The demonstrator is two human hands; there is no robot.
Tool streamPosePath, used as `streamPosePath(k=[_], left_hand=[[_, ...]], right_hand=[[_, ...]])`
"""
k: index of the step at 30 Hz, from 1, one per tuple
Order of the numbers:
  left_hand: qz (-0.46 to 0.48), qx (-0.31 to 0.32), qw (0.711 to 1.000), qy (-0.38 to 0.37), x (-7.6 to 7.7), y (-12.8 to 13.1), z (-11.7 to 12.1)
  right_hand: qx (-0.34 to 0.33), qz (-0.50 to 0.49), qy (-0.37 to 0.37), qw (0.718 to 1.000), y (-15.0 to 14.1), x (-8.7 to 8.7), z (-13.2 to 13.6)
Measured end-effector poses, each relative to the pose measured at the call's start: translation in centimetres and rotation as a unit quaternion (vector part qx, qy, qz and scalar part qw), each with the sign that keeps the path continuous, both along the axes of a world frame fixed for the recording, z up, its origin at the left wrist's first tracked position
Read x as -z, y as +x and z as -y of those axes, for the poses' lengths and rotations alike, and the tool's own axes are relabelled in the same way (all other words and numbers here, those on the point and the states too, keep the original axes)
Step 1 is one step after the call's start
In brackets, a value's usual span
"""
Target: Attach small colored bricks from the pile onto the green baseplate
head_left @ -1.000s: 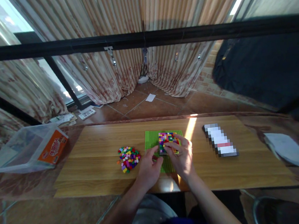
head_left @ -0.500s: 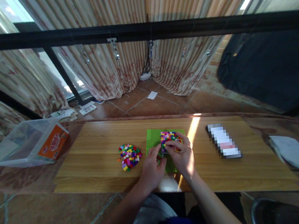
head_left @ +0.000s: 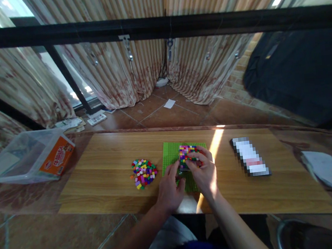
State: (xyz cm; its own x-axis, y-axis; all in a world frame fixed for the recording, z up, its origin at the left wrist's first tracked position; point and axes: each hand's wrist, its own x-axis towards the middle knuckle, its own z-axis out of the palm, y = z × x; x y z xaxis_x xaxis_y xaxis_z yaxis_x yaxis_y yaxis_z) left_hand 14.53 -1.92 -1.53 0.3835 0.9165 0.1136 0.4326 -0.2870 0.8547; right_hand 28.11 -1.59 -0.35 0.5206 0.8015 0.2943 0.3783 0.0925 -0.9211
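Note:
A small square panel of multicoloured toy bricks (head_left: 183, 151) is over the green studded baseplate (head_left: 169, 150); whether it rests on the plate or is held just above, I cannot tell. My left hand (head_left: 170, 188) grips its lower left edge with the fingertips, thumb bent below. Across its right side lies my right hand (head_left: 205, 172), fingers curled over the top and thumb near the lower edge. That hand hides the panel's right part, and any single brick under its fingertips cannot be made out. Left of the baseplate is a loose pile of small coloured bricks (head_left: 144, 173).
On the wooden board (head_left: 100, 176), a phone with a blurred screen (head_left: 250, 157) lies to the right. A clear plastic bin with an orange label (head_left: 57, 157) stands at the left, and white papers (head_left: 330, 169) lie far right. A dark rail (head_left: 143, 28) crosses ahead.
My right fingers have shifted slightly over the panel, with the thumb and index finger a little further apart. My left hand stays at the panel's edge. The camera view has tilted slightly.

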Motion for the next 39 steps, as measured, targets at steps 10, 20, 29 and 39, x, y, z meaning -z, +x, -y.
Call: streamPosePath(k=[10, 20, 29, 39], left_hand=[[-0.017, 0.006, 0.999, 0.032, 0.7, 0.0, 0.2], [-0.026, -0.003, 0.999, 0.046, 0.9, 0.2, 0.3], [0.001, -0.012, 0.999, 0.053, -0.6, -1.1, 1.5], [-0.111, -0.166, 0.975, 0.097, -0.2, -11.4, 1.8]], right_hand=[[0.013, -0.01, 0.002, 1.0, -0.4, -0.2, -0.2], [0.019, -0.005, -0.023, 1.0, -0.4, -0.6, -0.6], [0.014, 0.015, -0.002, 1.0, 0.0, -0.5, -0.3], [0.033, 0.077, 0.032, 0.996, 0.6, -0.3, 4.2]])
